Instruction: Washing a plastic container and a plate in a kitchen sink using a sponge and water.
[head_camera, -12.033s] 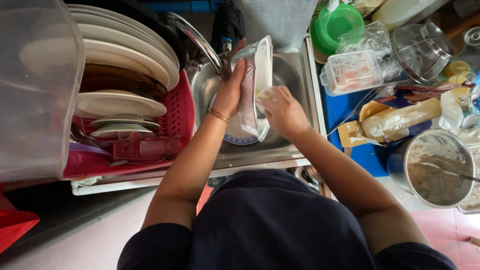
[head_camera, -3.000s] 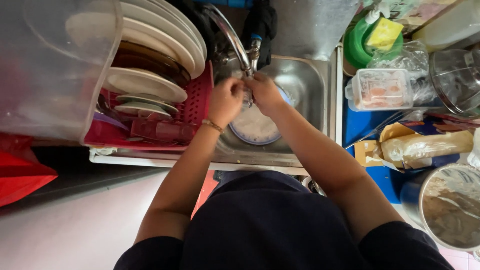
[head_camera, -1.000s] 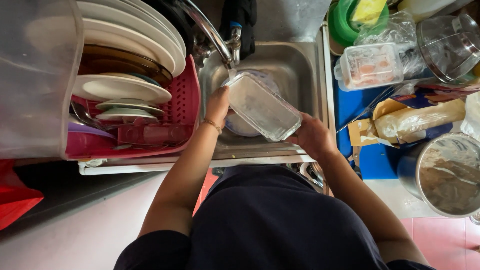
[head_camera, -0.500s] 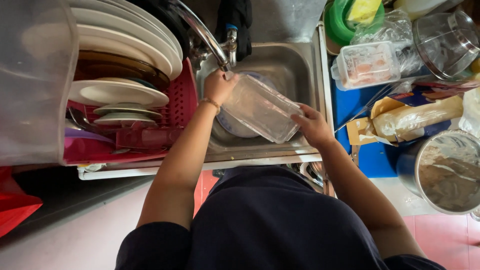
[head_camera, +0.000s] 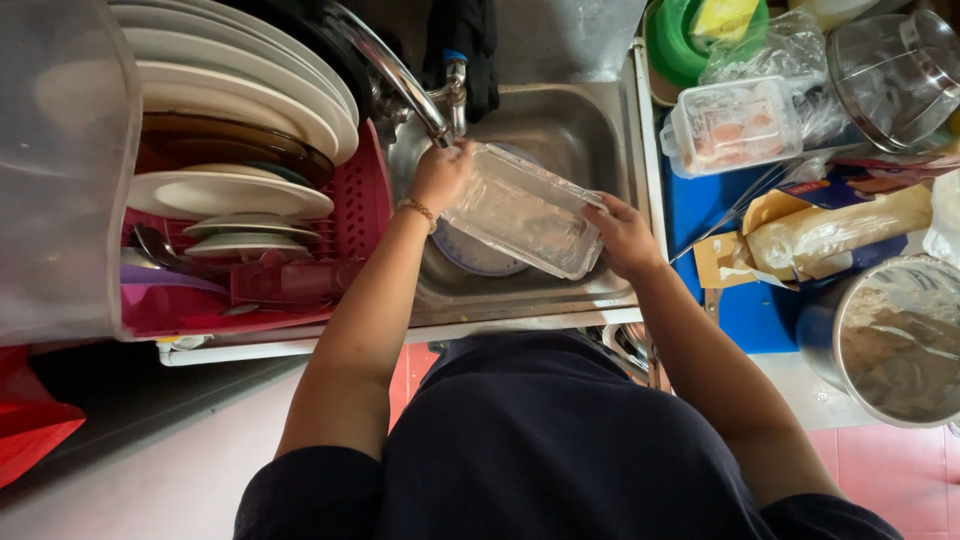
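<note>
I see both hands on a clear rectangular container (head_camera: 522, 210), and I hold it over the steel sink (head_camera: 600, 130), just below the curved tap (head_camera: 400, 70). My left hand (head_camera: 440, 172) grips the short end that is nearest to the tap, with the fingers closed around the rim. My right hand (head_camera: 625, 235) holds the opposite short end, the one farthest from the tap, with the thumb on top and the fingers under the edge. The container is tilted, so that the end by the tap stands higher.

I judge that the container is rigid and rather light, probably plastic or thin glass; I cannot tell which. Its surface looks wet and shiny, so I think it is slippery, and a grip on the smooth walls can slide. The rim at the two short ends is the better place to take it, as the hands do now. If it is glass, a knock against the tap or the sink wall may crack it.

Under the container, in the sink, lies a round plate (head_camera: 470, 255). On the side of the tap away from my right hand stands a red dish rack (head_camera: 360, 200) with white plates (head_camera: 230, 80).
</note>
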